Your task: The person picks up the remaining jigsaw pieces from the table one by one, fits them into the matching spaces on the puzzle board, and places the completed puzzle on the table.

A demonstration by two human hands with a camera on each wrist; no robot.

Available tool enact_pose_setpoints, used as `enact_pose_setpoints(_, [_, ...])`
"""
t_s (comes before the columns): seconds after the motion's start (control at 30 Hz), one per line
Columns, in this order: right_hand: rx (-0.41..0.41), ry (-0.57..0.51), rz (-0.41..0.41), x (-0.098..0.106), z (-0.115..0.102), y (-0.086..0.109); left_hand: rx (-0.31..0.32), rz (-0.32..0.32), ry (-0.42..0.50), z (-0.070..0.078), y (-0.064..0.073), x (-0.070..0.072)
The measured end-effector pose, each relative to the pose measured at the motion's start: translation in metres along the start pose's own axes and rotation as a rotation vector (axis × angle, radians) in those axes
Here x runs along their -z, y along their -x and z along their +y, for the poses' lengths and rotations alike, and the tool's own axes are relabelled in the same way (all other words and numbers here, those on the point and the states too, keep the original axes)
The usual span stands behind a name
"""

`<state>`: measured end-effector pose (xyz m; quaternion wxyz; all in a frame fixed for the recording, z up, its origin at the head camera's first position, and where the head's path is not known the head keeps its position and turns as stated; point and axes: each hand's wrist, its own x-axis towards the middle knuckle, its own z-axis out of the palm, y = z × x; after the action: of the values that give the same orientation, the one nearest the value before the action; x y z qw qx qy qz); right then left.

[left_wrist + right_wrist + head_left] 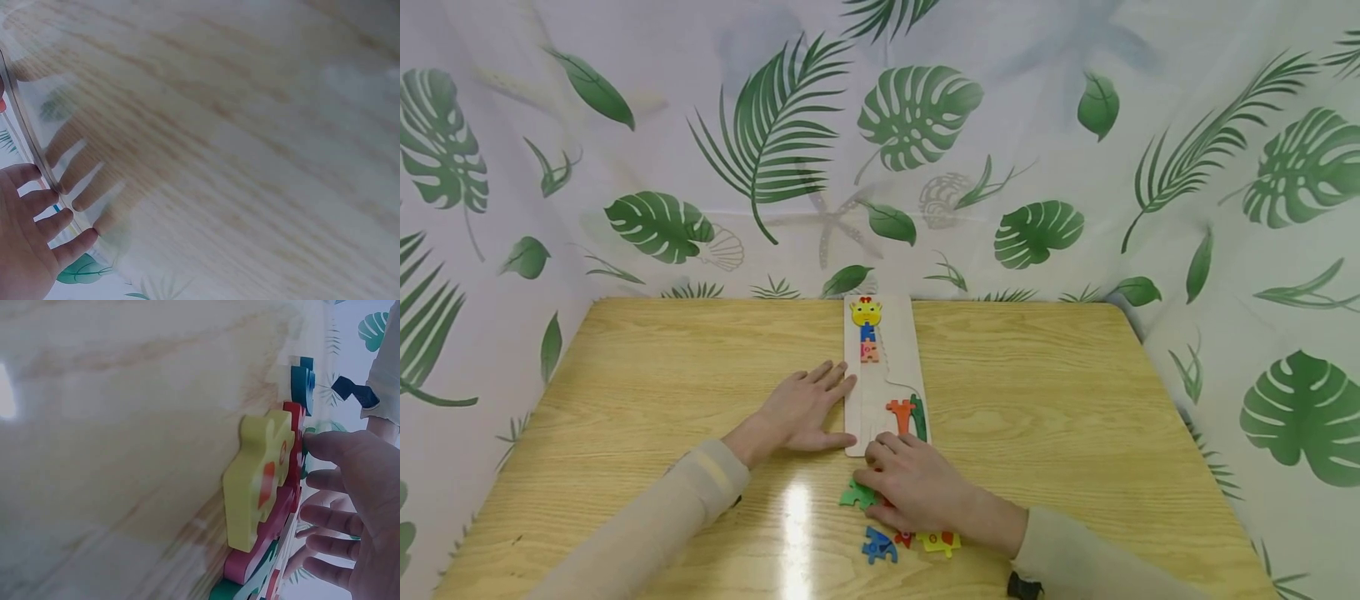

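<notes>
A pale wooden puzzle board (898, 342) bears a yellow giraffe head piece (866, 313), with blue and pink neck pieces below it. Lower down sit an orange piece (901, 414) and a dark green piece (918, 415). Fingers spread, my left hand (805, 411) lies on the table with its fingertips at the board's left edge. My right hand (917, 479) reaches over the loose pieces, fingers loosely bent. Its thumb and fingers are beside a green piece (856, 494), with a red piece (296, 444) and a yellow piece (259, 481) nearby.
A loose blue piece (878, 546) lies nearer the table's front. Beneath the yellow piece, the right wrist view shows a magenta piece (240, 565). The wooden table (1037, 375) meets a leaf-patterned cloth (925, 192) at its back and sides.
</notes>
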<state>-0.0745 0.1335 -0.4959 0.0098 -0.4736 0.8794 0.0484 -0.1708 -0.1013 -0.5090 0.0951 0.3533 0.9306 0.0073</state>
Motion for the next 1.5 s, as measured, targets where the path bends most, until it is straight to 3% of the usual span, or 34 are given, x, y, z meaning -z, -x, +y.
enact_pose_setpoints(0.8, [0.064,0.026,-0.004,-0.001,-0.008,-0.012,-0.002,-0.009,-0.008,0.0,0.001,0.001])
enact_pose_setpoints(1.27, [-0.05,0.003,0.028,0.005,-0.014,-0.01,0.002,-0.009,-0.003,-0.001,0.0,0.0])
enact_pose_setpoints(1.5, [-0.055,0.013,0.068,0.003,-0.018,-0.009,0.001,-0.015,-0.007,0.0,0.0,0.001])
